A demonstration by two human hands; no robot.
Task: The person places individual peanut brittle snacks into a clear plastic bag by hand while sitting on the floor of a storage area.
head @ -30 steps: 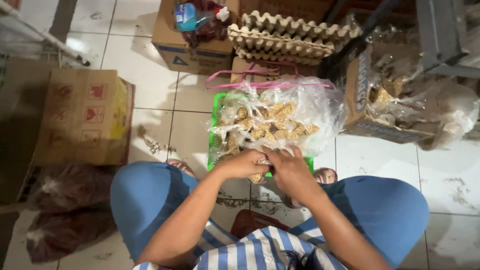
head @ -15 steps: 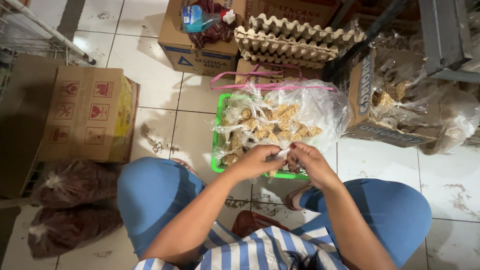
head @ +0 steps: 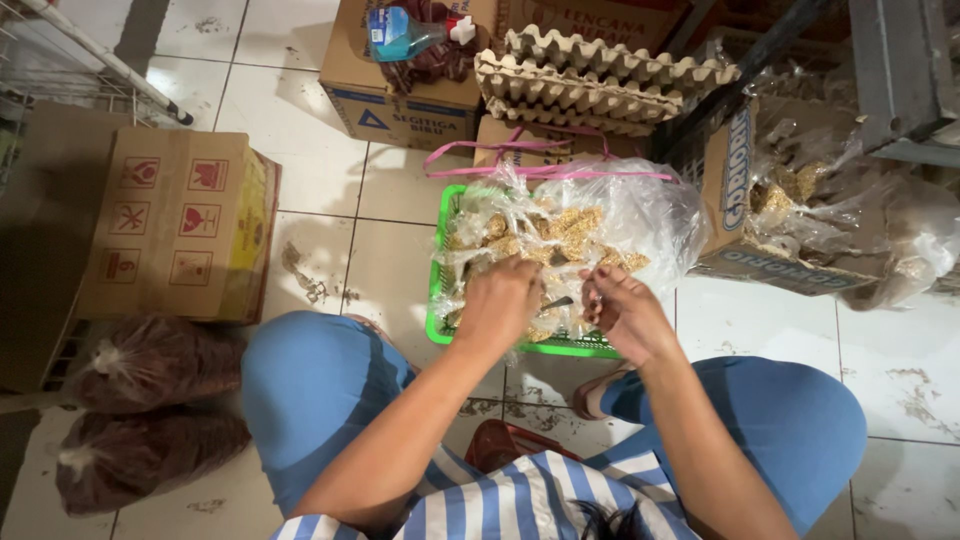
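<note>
White tiled floor [head: 300,110], soiled with scattered debris. On it at left, a closed brown cardboard box [head: 185,235]; beside it, two knotted bags of dark red-brown goods [head: 150,365]. At top, an open carton [head: 400,95] holding a blue bottle, and a stack of grey egg trays [head: 600,75].

Centre: a green plastic basket [head: 437,300] sits on the floor between the seated person's knees. It is lined with a large clear plastic bag [head: 640,210], crumpled and open, filled with small clear packets of golden-brown snack pieces [head: 570,235].

Left hand [head: 500,300]: fingers curled closed, pressed down into the packets at the basket's near side. Right hand [head: 625,315]: fingers pinched together on clear packet film just beside the left. A thin dark object lies between the hands; its kind cannot be determined.
</note>
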